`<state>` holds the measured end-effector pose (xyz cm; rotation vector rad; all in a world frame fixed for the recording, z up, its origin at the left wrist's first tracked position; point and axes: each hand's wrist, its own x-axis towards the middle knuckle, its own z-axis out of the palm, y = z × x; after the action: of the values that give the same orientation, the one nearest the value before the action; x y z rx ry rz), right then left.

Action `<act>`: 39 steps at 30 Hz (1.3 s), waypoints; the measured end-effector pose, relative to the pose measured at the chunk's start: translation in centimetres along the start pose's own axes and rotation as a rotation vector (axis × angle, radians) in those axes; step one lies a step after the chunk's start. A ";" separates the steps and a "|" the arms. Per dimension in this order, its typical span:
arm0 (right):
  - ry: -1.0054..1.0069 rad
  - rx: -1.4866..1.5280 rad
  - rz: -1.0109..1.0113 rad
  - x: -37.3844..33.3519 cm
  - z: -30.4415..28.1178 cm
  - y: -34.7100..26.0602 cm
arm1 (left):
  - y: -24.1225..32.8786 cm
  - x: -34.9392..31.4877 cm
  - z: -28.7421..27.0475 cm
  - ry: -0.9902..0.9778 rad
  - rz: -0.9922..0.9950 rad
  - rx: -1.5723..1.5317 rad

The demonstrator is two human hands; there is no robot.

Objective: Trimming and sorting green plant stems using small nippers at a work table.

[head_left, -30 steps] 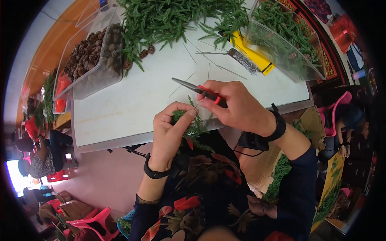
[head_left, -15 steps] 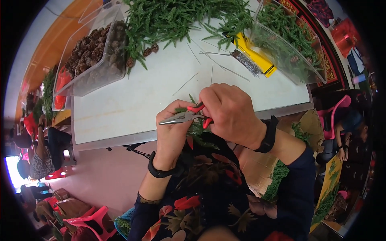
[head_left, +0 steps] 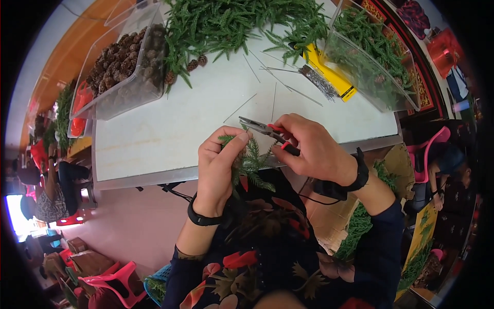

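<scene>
My left hand (head_left: 218, 167) pinches a small green fir sprig (head_left: 250, 166) at the near edge of the white table (head_left: 154, 134). My right hand (head_left: 309, 147) grips red-handled pliers (head_left: 265, 129), whose metal jaws point left, just above the left thumb and the sprig's top. Both wrists wear black bands.
A clear bin of pine cones (head_left: 121, 72) stands at the back left. A heap of green branches (head_left: 231, 23) lies at the back. Another clear bin of greenery (head_left: 373, 62) is at the back right, beside a yellow packet (head_left: 329, 74). Thin wires (head_left: 272, 100) lie mid-table.
The pliers swung from pointing left-up over the table, dipped low by the left hand, and now sit with jaws over the sprig's top. The left hand lifted the sprig slightly.
</scene>
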<state>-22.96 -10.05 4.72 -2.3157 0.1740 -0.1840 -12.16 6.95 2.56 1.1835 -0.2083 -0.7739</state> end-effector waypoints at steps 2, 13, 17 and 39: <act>0.065 -0.063 -0.077 0.0 0.3 0.2 | 0.0 0.0 -0.1 -0.003 -0.029 -0.039; 0.056 -0.173 -0.077 -0.5 0.0 0.2 | -0.1 0.0 0.1 -0.003 0.008 -0.094; 0.038 -0.176 -0.068 -0.5 0.1 0.4 | -0.3 0.2 0.1 -0.008 0.009 -0.074; -0.125 -0.014 -0.027 -0.6 -0.3 0.2 | -0.3 0.5 -0.6 -0.260 -0.174 -0.057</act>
<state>-23.58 -10.26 4.72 -2.3362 0.0815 -0.0506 -11.61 7.02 1.91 1.0546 -0.2988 -1.0810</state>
